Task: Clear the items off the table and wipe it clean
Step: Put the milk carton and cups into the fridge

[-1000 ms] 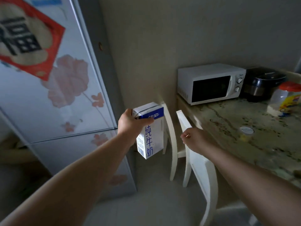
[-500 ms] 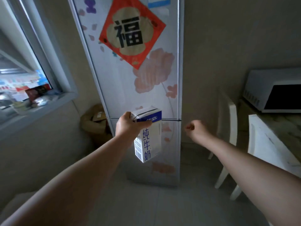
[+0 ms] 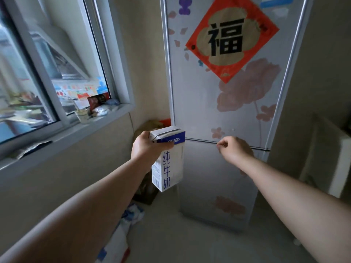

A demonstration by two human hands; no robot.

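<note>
A white and blue milk carton [image 3: 168, 166] hangs upright in the air, gripped near its top by my left hand [image 3: 147, 149]. It is in front of the lower left part of a silver fridge [image 3: 224, 114] with pink flower prints and a red paper square on the upper door. Both fridge doors are closed. My right hand [image 3: 234, 149] is a loose fist with nothing in it, held close to the seam between the upper and lower doors. The table is out of view.
A window with a cluttered sill [image 3: 91, 118] runs along the left wall. A brown bag [image 3: 152, 126] sits in the corner beside the fridge, with papers and bags [image 3: 121, 234] on the floor below. A white chair back [image 3: 340, 164] shows at the right edge.
My view has swung left from the counter and microwave to face the fridge. The carton stays in my left hand. My right hand left the chair and moved up to the fridge's door seam.
</note>
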